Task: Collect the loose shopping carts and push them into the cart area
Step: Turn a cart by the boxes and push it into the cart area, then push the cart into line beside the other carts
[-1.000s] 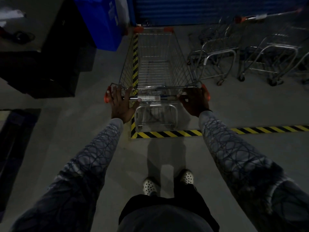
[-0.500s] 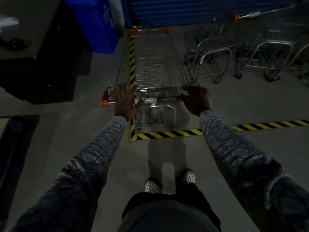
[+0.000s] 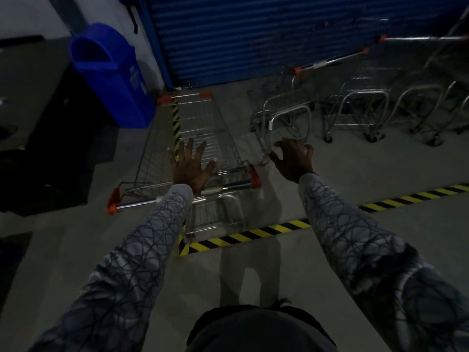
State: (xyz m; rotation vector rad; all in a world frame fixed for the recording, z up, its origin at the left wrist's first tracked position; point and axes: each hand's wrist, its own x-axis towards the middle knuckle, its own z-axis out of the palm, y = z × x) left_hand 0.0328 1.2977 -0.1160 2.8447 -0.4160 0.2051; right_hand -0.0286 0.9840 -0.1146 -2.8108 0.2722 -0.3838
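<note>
Cart [image 3: 203,123] sits nose-in at the floor's hazard-tape [image 3: 243,236] corner, so prob. parked. L hand [image 3: 190,166] over handle [image 3: 236,184] & R hand [image 3: 291,158] beside it: both hands splayed, gripping nothing.

Dim and underexposed. The person's shadow [image 3: 250,252] falls forward on the floor [image 3: 418,224], so light comes from behind. Far carts [image 3: 355,107] look soft and murky; the left is near black; edges bend.
</note>
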